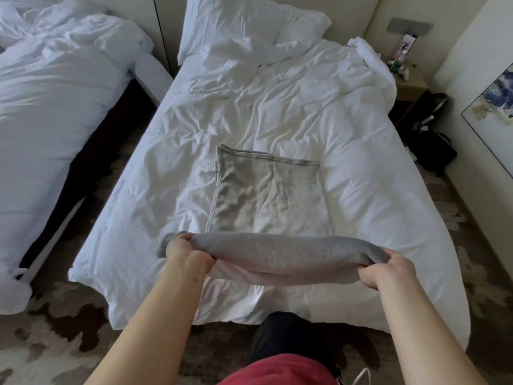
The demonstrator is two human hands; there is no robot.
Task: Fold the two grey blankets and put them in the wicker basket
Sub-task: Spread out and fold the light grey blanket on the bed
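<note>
Left hand (186,252) is curled tight round one end of the grey blanket (277,255), knuckles up. The right hand (388,266) grips the other end the same way, so the near fold hangs stretched between the two, raised just off the white duvet (361,151). Beyond the hands the rest of the blanket lies flat on the duvet, its hemmed edge farthest from them, with a small white label (210,165) sticking out at the far corner on the left hand's side. Farther on, a pillow (249,26) leans at the head of the bed. Out past the left hand stands a second bed (50,93). Out past the right hand are a nightstand (408,86) and a black bag (433,147).
</note>
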